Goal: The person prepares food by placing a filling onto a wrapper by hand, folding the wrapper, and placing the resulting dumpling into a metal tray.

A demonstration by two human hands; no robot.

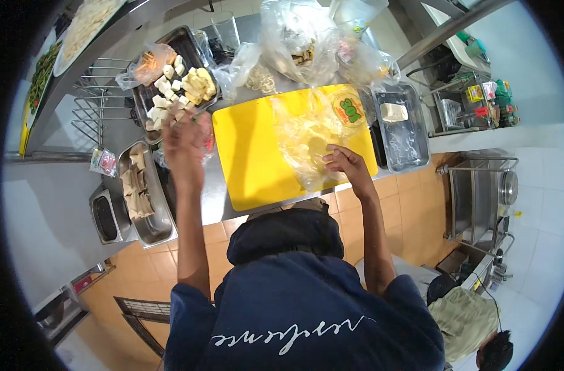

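My left hand [186,133], smeared by motion, is over the near edge of a dark tray [182,38] of white tofu cubes [161,102] and yellowish pieces [198,85]. Whether its fingers hold anything cannot be made out. A yellow cutting board [242,148] lies in front of me. Across its right half spreads a clear plastic bag [310,133] with a round green and orange print. Over the bag's near right part is my right hand [349,167], fingers loosely bent and apart, with nothing visible between them. Whether it touches the bag is unclear.
At right, a metal tray [405,139] bears one white block [394,112]. Filled plastic bags [300,37] crowd the board's far side. A steel pan [155,230] with brown folded pieces [136,191] stands at left. Another person [470,318] is at the lower right.
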